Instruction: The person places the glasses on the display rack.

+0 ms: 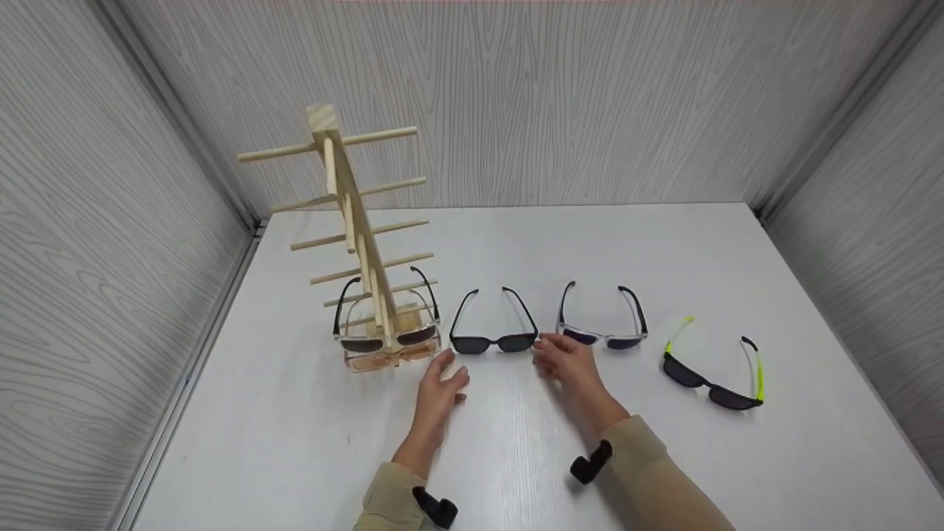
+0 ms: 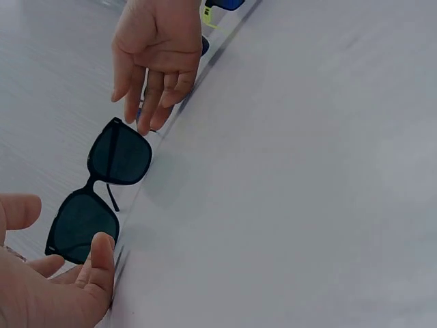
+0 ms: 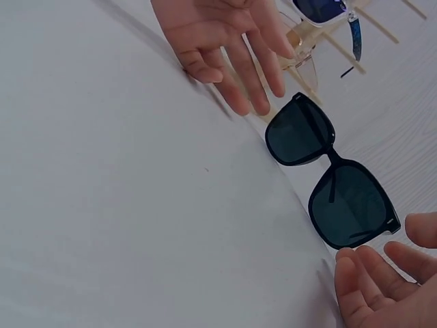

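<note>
Black sunglasses (image 1: 493,344) with dark lenses stand on the white table between the two hands, temples pointing away. The left hand (image 1: 436,394) is at their left end, fingers relaxed and apart. At the right end is the right hand (image 1: 571,363), its fingertips close to the frame's corner; whether they touch it is hard to tell. In the left wrist view, the sunglasses (image 2: 102,191) lie between the left hand (image 2: 61,287) and the right hand (image 2: 160,61). The right wrist view shows the sunglasses (image 3: 331,171) beside the loosely bent fingers of the right hand (image 3: 389,280).
A wooden rack (image 1: 361,221) with pegs stands at the left, bearing black-and-clear sunglasses (image 1: 391,339) above orange-tinted glasses (image 1: 372,362). Right of the hands are clear-framed sunglasses (image 1: 623,343) and, farther right, black sunglasses with yellow-green temples (image 1: 730,398).
</note>
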Available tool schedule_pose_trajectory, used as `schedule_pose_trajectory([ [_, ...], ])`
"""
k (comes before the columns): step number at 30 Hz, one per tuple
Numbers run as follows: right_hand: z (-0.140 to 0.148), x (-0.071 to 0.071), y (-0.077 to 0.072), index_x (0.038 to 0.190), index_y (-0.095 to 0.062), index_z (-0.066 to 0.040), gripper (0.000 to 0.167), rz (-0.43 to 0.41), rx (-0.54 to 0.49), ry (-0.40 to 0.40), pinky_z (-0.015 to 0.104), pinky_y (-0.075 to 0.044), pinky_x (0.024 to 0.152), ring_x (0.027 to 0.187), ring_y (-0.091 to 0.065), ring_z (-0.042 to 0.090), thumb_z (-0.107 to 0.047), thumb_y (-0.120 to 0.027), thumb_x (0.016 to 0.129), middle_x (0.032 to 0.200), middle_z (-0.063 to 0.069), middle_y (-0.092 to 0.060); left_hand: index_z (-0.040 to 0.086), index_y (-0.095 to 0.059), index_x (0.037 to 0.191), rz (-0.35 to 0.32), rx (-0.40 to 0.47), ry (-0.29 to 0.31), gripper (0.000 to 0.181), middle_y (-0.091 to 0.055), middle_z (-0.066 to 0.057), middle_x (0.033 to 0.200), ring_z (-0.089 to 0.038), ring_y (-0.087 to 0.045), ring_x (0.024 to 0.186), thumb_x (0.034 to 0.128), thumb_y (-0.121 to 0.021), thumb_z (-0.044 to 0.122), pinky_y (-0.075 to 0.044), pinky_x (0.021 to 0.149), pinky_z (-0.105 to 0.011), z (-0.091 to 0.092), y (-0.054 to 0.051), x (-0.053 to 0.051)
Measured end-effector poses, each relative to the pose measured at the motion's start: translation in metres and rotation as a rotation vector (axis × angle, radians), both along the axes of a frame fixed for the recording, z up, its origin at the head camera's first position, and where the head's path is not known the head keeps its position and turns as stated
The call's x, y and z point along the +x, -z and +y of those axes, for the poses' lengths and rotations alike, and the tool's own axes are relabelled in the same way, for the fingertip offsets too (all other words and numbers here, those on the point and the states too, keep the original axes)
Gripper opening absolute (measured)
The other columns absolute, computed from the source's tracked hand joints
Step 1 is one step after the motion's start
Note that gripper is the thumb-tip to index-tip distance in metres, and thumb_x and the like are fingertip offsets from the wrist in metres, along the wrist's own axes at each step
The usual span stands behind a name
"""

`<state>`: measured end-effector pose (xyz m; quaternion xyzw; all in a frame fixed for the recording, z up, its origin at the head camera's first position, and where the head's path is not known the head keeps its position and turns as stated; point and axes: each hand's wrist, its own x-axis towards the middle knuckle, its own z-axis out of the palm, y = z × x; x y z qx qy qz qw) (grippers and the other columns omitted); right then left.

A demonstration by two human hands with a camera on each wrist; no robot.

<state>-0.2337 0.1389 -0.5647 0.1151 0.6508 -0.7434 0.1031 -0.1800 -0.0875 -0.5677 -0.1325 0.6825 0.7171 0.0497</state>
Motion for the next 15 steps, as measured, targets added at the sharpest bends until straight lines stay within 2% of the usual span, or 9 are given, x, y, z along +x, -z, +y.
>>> schedule_pose_trajectory([
  [6, -0.003, -0.001, 0.0, 0.119, -0.059, 0.001, 0.029, -0.015, 0.01, 0.041, 0.033, -0.052, 0.072, 0.088, -0.064, 0.025, -0.011, -0.058, 0.093, 0.11, 0.018, -0.063, 0.003, -0.033, 0.142, 0.02, 0.012, -0.026, 0.057, -0.031, -0.018, 0.146, -0.025, -0.057, 0.102, 0.092, -0.058, 0.016, -0.05, 0.073, -0.034, 0.005, 0.0, -0.005],
  [10, -0.006, -0.001, 0.001, 0.119, -0.059, 0.0, 0.029, -0.021, 0.026, 0.052, 0.033, -0.052, 0.075, 0.09, -0.064, 0.024, -0.012, -0.058, 0.093, 0.111, 0.017, -0.063, 0.004, -0.032, 0.143, 0.001, 0.004, -0.048, 0.059, -0.028, -0.016, 0.148, -0.024, -0.056, 0.102, 0.0914, -0.058, 0.015, -0.05, 0.073, -0.032, 0.009, 0.0, -0.007],
  [15, -0.007, -0.003, 0.003, 0.117, -0.06, 0.003, 0.029, 0.013, 0.06, 0.058, 0.033, -0.052, 0.074, 0.09, -0.065, 0.026, -0.012, -0.059, 0.092, 0.109, 0.018, -0.064, 0.006, -0.028, 0.145, -0.012, -0.034, -0.063, 0.063, -0.024, -0.015, 0.15, -0.025, -0.055, 0.101, 0.0902, -0.058, 0.015, -0.05, 0.071, -0.03, 0.014, 0.0, -0.011],
])
